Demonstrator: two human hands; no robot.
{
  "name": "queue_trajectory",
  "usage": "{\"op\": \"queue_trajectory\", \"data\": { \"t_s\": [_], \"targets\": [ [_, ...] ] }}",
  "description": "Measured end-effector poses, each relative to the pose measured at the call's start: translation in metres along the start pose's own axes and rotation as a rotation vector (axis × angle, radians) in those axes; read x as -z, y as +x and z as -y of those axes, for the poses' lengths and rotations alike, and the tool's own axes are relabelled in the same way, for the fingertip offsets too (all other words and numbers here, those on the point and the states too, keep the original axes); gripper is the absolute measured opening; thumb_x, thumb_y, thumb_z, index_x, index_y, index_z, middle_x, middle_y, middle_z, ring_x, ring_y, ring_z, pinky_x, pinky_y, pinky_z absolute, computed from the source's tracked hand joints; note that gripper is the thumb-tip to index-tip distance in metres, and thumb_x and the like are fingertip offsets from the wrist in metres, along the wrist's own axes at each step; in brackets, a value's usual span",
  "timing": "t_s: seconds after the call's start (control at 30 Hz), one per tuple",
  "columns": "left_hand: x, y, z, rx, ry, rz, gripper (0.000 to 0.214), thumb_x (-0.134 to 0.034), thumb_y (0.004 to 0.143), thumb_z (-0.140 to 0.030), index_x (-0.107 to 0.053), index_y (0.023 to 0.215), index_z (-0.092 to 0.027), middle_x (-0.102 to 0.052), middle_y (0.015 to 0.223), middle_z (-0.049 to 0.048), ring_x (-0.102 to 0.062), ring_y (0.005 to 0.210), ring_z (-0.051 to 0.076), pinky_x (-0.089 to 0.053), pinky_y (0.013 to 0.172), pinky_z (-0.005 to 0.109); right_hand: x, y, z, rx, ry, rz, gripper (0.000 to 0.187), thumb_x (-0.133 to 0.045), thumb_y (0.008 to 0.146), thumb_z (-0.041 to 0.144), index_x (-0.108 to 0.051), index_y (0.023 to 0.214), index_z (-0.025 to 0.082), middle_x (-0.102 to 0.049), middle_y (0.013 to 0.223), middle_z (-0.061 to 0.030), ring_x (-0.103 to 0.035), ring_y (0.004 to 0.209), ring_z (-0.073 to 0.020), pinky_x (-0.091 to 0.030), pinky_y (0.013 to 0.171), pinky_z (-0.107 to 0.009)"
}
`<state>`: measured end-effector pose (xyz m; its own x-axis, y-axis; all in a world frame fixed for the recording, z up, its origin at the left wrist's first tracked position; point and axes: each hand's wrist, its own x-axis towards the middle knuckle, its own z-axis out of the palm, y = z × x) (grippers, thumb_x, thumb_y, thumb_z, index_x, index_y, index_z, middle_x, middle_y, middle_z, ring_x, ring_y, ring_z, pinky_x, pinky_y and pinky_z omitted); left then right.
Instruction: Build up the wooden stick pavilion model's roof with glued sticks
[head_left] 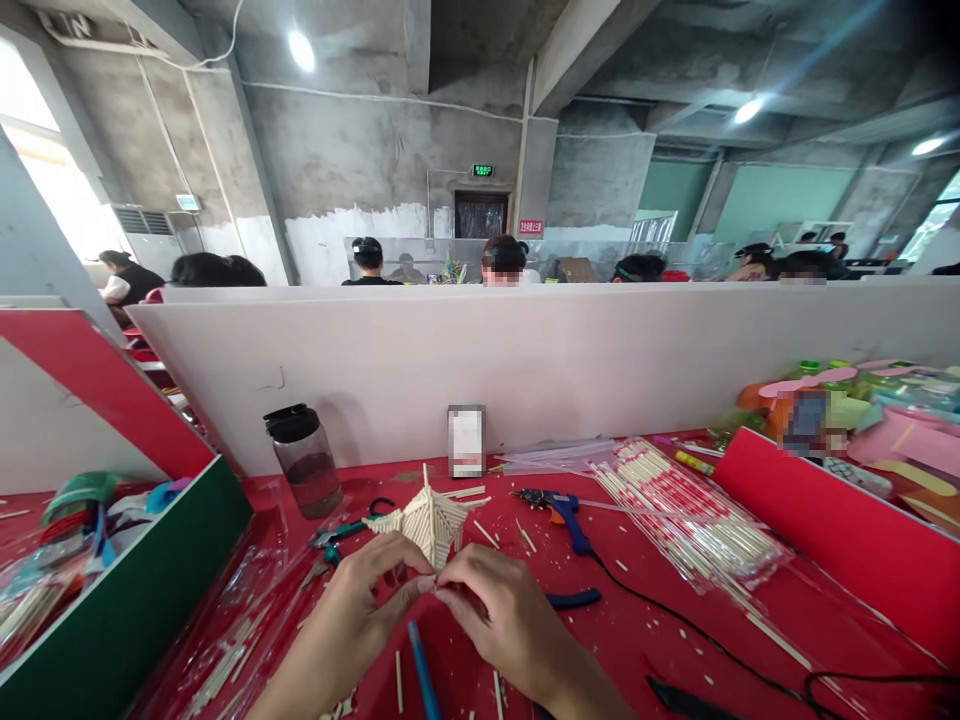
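A pale pointed model built of thin wooden sticks [429, 518] sits in front of me, with layered sticks forming ridged faces and several ends jutting out. At its near tip my left hand [379, 590] is closed, thumb and fingertips pinched together. My right hand [499, 605] pinches the same spot from the other side, and the fingertips of both hands almost touch. Whether a small loose piece lies between them is hidden. Teal-handled pliers [335, 545] lie left of the model. A blue glue gun [562, 510] rests to its right.
A dark-lidded bottle [304, 470] and a phone [466, 442] stand by the white partition [480, 370]. Bagged sticks [690, 510] lie right, near a black cord [675, 610]. A blue rod [424, 670] and stick scraps lie on the red tabletop [622, 650]. Green board [150, 600] edges the left.
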<state>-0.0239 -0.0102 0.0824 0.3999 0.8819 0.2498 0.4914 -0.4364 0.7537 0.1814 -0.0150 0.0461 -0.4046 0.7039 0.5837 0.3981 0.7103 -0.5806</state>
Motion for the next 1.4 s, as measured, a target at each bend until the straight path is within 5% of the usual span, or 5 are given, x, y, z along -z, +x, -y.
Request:
{"op": "queue_trajectory", "data": {
  "t_s": [0.2, 0.43, 0.97, 1.2, 1.4],
  "targets": [
    [-0.007, 0.001, 0.006, 0.054, -0.002, 0.013, 0.015, -0.062, 0.096, -0.035, -0.067, 0.087, -0.024, -0.069, 0.089, 0.0010, -0.062, 0.082, 0.018, -0.045, 0.076, 0.026, -0.003, -0.007, -0.009, -0.033, -0.014, -0.036, 0.007, -0.058, 0.100, 0.021, -0.064, 0.101, 0.023, -0.071, 0.090, -0.0028, -0.067, 0.081, -0.0170, -0.050, 0.074, -0.026],
    [-0.012, 0.002, 0.007, 0.115, -0.023, 0.004, 0.012, -0.066, 0.091, -0.032, -0.069, 0.083, -0.024, -0.070, 0.086, 0.0008, -0.063, 0.083, 0.019, -0.045, 0.076, 0.026, 0.001, -0.005, -0.007, 0.121, -0.084, -0.093, 0.011, -0.053, 0.102, 0.020, -0.065, 0.103, 0.022, -0.071, 0.089, -0.0035, -0.067, 0.078, -0.0163, -0.049, 0.072, -0.026],
    [-0.012, 0.002, -0.002, 0.228, -0.084, 0.008, 0.015, -0.068, 0.086, -0.035, -0.070, 0.078, -0.022, -0.066, 0.076, -0.0004, -0.055, 0.073, 0.018, -0.040, 0.068, 0.026, -0.004, -0.011, -0.010, 0.193, -0.166, -0.165, 0.010, -0.054, 0.099, 0.016, -0.062, 0.103, 0.020, -0.071, 0.087, -0.0039, -0.068, 0.077, -0.0168, -0.050, 0.070, -0.027],
    [-0.003, 0.007, 0.016, 0.235, -0.108, -0.087, 0.030, -0.056, 0.094, -0.047, -0.059, 0.082, -0.019, -0.052, 0.072, -0.0026, -0.047, 0.067, 0.015, -0.037, 0.062, 0.025, -0.009, -0.015, -0.022, 0.073, -0.103, -0.162, 0.011, -0.055, 0.097, 0.014, -0.064, 0.097, 0.021, -0.071, 0.086, -0.0042, -0.068, 0.078, -0.0169, -0.053, 0.070, -0.026],
    [-0.017, 0.010, 0.037, 0.230, -0.255, -0.102, 0.034, -0.059, 0.092, -0.048, -0.047, 0.075, -0.021, -0.042, 0.068, -0.0061, -0.041, 0.061, 0.012, -0.035, 0.058, 0.023, -0.020, -0.014, -0.027, -0.001, -0.081, -0.125, 0.011, -0.055, 0.098, 0.016, -0.065, 0.096, 0.021, -0.070, 0.087, -0.0048, -0.068, 0.080, -0.0180, -0.054, 0.072, -0.028]
  ]
}}
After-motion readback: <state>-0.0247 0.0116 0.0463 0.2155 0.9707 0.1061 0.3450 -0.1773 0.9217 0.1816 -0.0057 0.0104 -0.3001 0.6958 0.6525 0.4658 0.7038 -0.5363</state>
